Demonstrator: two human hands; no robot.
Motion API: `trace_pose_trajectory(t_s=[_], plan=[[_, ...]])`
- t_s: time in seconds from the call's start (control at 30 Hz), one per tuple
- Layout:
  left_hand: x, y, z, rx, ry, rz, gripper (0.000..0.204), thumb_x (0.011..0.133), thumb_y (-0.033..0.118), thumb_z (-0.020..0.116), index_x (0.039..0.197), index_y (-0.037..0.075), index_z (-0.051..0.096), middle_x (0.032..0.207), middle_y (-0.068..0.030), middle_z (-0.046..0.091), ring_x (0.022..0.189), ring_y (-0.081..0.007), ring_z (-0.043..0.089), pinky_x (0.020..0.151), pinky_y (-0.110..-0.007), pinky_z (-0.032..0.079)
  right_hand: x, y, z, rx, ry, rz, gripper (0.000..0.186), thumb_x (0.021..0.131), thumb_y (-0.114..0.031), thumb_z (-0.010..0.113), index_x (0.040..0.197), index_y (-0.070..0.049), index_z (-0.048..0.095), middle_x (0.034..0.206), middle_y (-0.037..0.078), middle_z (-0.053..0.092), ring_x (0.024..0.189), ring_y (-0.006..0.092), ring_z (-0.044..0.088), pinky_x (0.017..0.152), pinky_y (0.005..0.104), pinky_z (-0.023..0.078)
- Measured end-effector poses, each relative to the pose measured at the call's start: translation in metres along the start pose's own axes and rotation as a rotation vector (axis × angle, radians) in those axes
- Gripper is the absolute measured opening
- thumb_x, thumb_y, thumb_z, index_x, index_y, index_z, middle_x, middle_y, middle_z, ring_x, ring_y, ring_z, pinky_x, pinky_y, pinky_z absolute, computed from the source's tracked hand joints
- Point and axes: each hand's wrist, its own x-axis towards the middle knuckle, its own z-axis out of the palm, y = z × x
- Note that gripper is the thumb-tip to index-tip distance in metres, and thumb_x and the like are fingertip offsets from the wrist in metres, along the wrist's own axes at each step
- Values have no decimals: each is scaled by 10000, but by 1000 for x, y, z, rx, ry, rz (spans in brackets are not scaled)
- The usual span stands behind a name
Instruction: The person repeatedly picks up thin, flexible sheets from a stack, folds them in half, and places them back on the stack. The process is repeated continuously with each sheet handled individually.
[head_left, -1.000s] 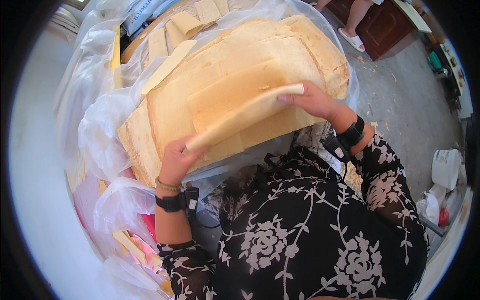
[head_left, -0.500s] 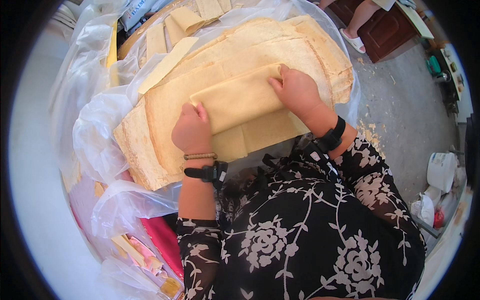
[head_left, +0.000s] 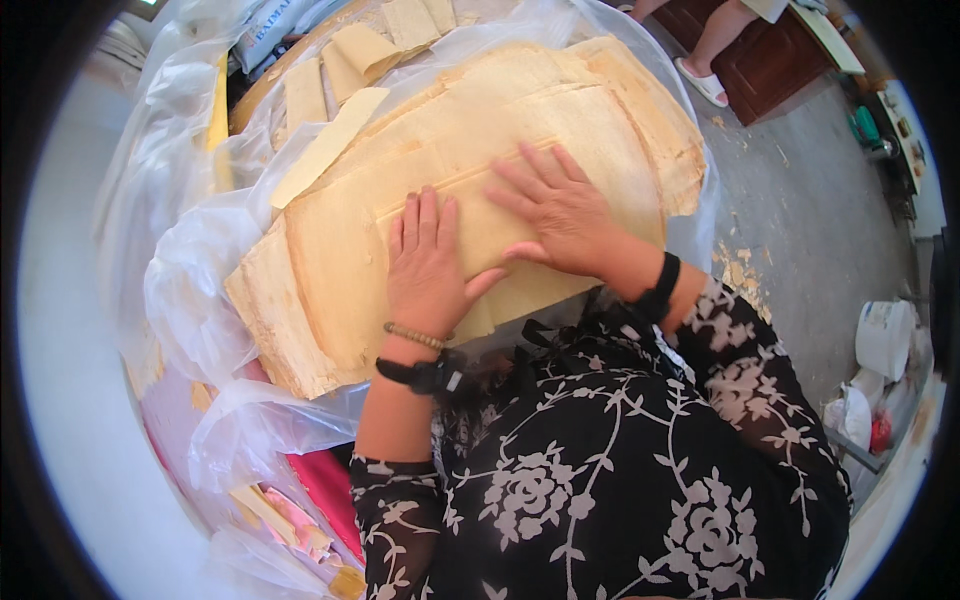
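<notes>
A wide pile of thin, tan, crepe-like sheets (head_left: 335, 235) lies before me, with browned, ragged edges at both ends. On top is a folded sheet (head_left: 472, 222), flattened into a long rectangle. My left hand (head_left: 430, 270) rests flat on its left part, thumb out to the side. Over its right part my right hand (head_left: 562, 215) lies palm down with fingers spread. Neither hand grips anything. The palms hide part of the folded sheet. A loose narrow strip (head_left: 330, 148) of the same stuff lies at the pile's far left edge.
Folded tan pieces (head_left: 362, 55) lie behind the pile. Clear plastic sheeting (head_left: 190, 270) wraps around its left and far sides. A person's leg (head_left: 708, 60) in a white sandal stands by a dark red cabinet (head_left: 775, 75). Crumbs (head_left: 742, 278) litter the floor; a white bucket (head_left: 884, 338) is at right.
Both hands have let go of the folded sheet's far edge and opened out flat on top of it. The fold, raised and pinched before, now lies pressed down.
</notes>
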Motion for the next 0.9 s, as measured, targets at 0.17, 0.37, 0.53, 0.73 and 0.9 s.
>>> trace_pose_trajectory(t_s=[0.17, 0.37, 0.53, 0.73, 0.9], plan=[[-16, -29, -22, 60, -4, 176, 712, 811, 289, 795, 1436, 56, 544, 1489, -167, 550, 1370, -398, 518, 1082, -481, 460, -5, 42, 13, 58, -3, 93, 618, 977, -492, 614, 1497, -164, 553, 1640, 72, 418, 1562, 321, 283, 1273, 448, 220], [19, -64, -78, -259, 55, -7, 253, 898, 54, 658, 1145, 37, 708, 1082, -163, 742, 1016, -340, 719, 838, -412, 585, 24, 81, -1, 1444, 236, 538, 489, 988, -285, 630, 1439, -98, 603, 1539, 117, 539, 1436, 348, 483, 1193, 439, 388], [136, -145, -110, -802, 208, -585, 294, 984, 216, 684, 1164, -16, 700, 1017, -119, 755, 773, -176, 711, 700, -332, 591, 26, 68, -3, 250, 118, 183, 493, 903, -169, 722, 1380, -77, 640, 1501, 128, 567, 1401, 346, 518, 1170, 440, 417], [259, -281, -69, -1304, 245, -804, 450, 972, 250, 718, 1313, -17, 599, 1148, -102, 715, 950, -240, 741, 747, -359, 647, 38, 63, -8, 278, 93, 249, 502, 856, -133, 751, 1346, -75, 660, 1507, 123, 562, 1415, 332, 507, 1166, 439, 417], [252, -312, -39, -170, 138, -778, 622, 959, 376, 727, 1362, -75, 582, 1274, -226, 697, 1137, -316, 705, 924, -420, 588, 44, 61, -15, 285, 52, 275, 486, 864, -130, 735, 1341, -74, 660, 1505, 121, 563, 1409, 334, 511, 1158, 438, 422]])
